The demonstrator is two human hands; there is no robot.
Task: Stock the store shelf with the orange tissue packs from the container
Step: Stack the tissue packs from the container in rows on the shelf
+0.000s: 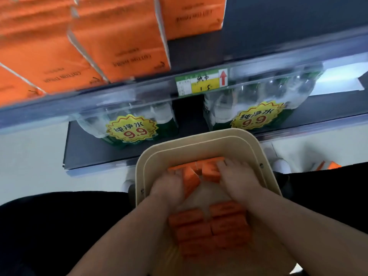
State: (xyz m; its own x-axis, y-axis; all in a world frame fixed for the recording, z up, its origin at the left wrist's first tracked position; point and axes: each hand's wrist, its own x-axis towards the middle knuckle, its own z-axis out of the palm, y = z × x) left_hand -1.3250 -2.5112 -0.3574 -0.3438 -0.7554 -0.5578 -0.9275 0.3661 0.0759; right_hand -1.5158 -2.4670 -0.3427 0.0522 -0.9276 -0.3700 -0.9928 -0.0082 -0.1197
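Container, beige: holds orange tissue packs.
- Left hand: fingers curled round a tilted pack.
- Right hand: grips the neighbouring pack, touching the first.
- Stacked packs: two rows beneath both wrists.

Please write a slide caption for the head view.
Left hand and right hand hold orange tissue packs in the beige container.

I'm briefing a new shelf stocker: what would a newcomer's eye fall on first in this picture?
Big orange tissue packs fill the upper shelf at top left. At centre, the left hand and right hand reach into the beige container, each gripping small orange packs. Yellow 9.9 stickers mark the bottled water on the lower shelf.
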